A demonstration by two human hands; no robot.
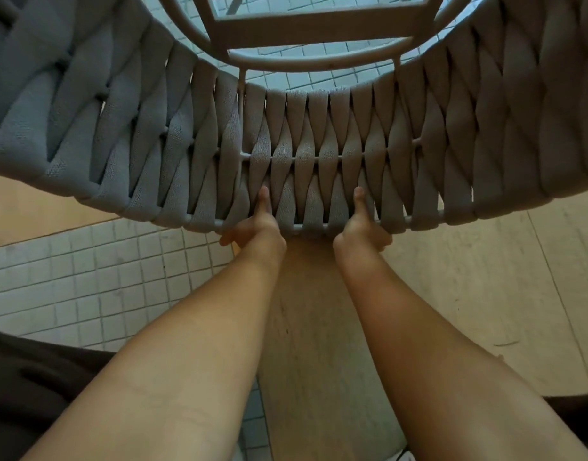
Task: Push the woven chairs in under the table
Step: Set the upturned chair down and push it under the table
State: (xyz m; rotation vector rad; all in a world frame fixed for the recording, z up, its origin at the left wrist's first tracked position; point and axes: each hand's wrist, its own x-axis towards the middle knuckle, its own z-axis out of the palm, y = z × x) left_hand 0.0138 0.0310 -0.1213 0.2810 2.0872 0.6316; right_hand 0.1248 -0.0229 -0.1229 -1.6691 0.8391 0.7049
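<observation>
My left hand (252, 224) and right hand (360, 226) each grip the top rail of the woven chair (319, 144) back, thumbs laid on the straps, fingers curled under. Its empty seat frame (312, 34) stands over tiled floor (96, 277).

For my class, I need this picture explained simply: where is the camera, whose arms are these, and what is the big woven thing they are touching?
The camera sits on a person's head, looking forward and down, so the two bare arms are the wearer's own. There is no machine here. The wide lens bends everything into curves. The big grey band is the woven chair back, made of twisted straps on a pale frame. The left hand and right hand both grip its top rail, thumbs lying up against the straps; the other fingers curl underneath, mostly hidden. Through the open chair frame and below it you see small pale floor tiles and pale planks. No table is clearly visible.
</observation>
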